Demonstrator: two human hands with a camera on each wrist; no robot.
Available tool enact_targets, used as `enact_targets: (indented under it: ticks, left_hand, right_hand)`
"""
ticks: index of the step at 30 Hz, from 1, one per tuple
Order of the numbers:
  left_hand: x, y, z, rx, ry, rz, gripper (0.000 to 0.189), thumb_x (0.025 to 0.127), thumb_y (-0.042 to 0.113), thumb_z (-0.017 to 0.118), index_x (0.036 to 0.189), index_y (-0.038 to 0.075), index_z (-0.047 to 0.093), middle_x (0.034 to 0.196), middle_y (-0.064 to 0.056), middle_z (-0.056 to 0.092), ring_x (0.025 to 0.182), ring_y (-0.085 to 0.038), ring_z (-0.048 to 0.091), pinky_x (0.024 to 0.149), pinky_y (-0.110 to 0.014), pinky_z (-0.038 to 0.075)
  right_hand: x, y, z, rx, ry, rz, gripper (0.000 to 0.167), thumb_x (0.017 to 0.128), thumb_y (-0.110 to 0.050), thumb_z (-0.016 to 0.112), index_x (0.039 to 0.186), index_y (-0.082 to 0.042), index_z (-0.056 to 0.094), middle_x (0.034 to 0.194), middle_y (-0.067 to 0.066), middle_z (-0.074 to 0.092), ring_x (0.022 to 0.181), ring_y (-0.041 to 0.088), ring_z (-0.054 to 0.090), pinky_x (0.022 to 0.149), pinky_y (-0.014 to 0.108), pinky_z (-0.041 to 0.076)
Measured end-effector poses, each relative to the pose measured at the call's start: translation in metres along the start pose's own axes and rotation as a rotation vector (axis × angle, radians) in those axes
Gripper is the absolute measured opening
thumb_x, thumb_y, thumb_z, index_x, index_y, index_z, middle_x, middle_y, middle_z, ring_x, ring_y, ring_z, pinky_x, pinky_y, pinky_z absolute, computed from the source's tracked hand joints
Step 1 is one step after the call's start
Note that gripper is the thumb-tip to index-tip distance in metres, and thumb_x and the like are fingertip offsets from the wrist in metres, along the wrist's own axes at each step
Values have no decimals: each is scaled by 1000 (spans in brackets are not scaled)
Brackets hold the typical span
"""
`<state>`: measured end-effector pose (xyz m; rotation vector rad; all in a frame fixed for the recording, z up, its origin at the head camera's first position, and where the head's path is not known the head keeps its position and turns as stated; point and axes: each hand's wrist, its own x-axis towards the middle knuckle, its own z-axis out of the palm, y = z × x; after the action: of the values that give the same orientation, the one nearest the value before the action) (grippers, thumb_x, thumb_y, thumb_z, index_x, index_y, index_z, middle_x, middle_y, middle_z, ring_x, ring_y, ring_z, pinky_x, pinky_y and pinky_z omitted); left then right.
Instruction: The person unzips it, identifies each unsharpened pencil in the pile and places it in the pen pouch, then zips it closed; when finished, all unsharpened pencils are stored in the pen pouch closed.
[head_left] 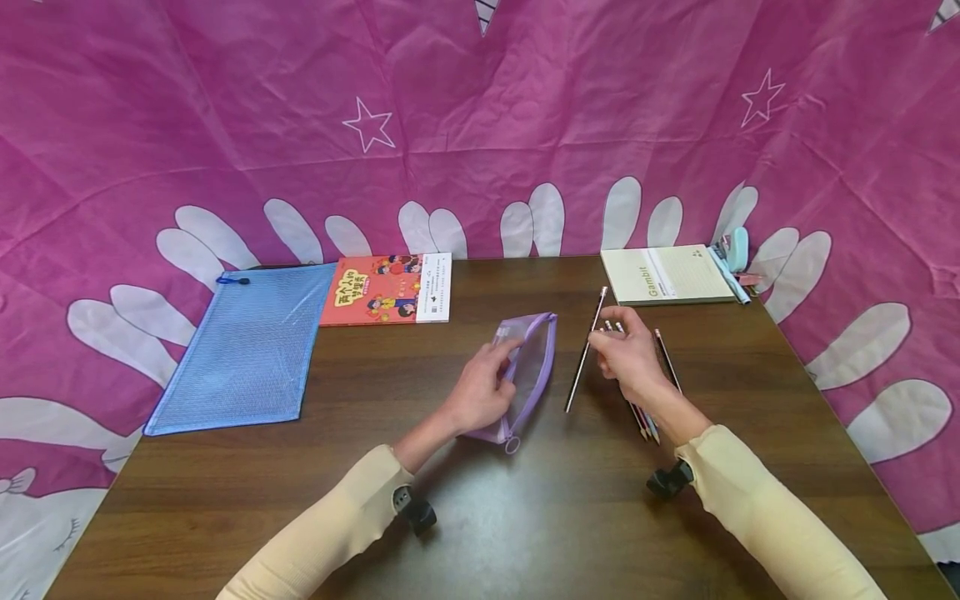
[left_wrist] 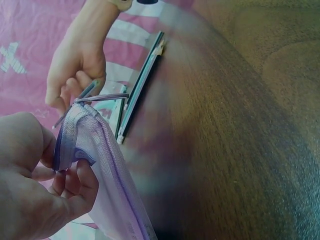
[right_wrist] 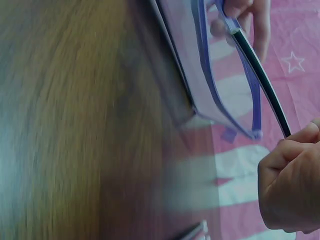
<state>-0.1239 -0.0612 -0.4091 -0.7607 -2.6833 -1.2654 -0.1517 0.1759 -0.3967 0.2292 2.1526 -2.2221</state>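
Note:
My left hand (head_left: 482, 387) pinches the side of a purple mesh zipper pouch (head_left: 546, 367) near the middle of the table. The pouch's zipper is undone and its mouth gapes to the right; a ring pull (head_left: 512, 446) hangs at its near end. Just right of the pouch, my right hand (head_left: 632, 354) holds a dark striped pencil (head_left: 582, 367) by its upper part, tilted, its lower end toward the table. In the right wrist view that pencil (right_wrist: 262, 80) appears in front of the pouch mouth (right_wrist: 210, 75). Several more pencils (head_left: 648, 427) lie under and beside the right hand, partly hidden.
At the left lies a blue mesh zipper folder (head_left: 240, 350), its corner near a red book (head_left: 378, 292). A pale notebook (head_left: 667, 275) sits at the back right, beside a light blue item (head_left: 729, 273) and a teal object (head_left: 738, 247). Behind the table (head_left: 360, 467) hangs a pink cloth (head_left: 525, 100).

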Motion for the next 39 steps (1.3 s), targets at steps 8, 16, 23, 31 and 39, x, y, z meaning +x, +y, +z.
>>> enact_targets:
  ticks: [8, 16, 23, 31, 39]
  left_hand:
    - [0, 0, 0, -6, 1, -1, 64, 76, -9, 59, 140, 0, 54, 91, -8, 55, 81, -20, 52, 68, -31, 47]
    - [0, 1, 0, -14, 1, -2, 64, 76, -8, 59, 139, 0, 54, 91, -9, 55, 81, -20, 52, 67, -31, 46]
    - [2, 0, -1, -10, 6, -5, 65, 75, -7, 59, 139, -1, 54, 91, -9, 55, 81, -19, 51, 67, -32, 46]
    - [2, 3, -2, -4, 16, -3, 64, 76, -8, 60, 139, -1, 54, 90, -9, 55, 81, -20, 51, 67, -31, 45]
    - [3, 2, 0, -1, 20, 7, 64, 75, -8, 59, 139, -1, 54, 89, -8, 56, 80, -20, 52, 65, -30, 45]
  right_hand:
    - [-3, 4, 30, 132, 103, -48, 42, 83, 9, 53, 121, -6, 43, 62, -5, 55, 44, 7, 41, 41, 17, 30]
    - [-11, 13, 51, 164, 121, -61, 44, 85, 9, 55, 124, -5, 42, 64, -2, 55, 43, 8, 41, 40, 18, 30]
    - [-19, 22, 63, 164, 92, -56, 44, 85, 9, 56, 123, -7, 44, 69, -1, 57, 44, 8, 42, 40, 18, 31]
    - [-26, 27, 68, 82, 54, -5, 42, 87, 7, 59, 125, -6, 46, 70, 0, 59, 43, 8, 42, 39, 19, 31]
    - [-31, 30, 71, -15, 2, 15, 41, 87, 4, 63, 124, -2, 47, 73, 3, 60, 44, 10, 44, 39, 21, 32]
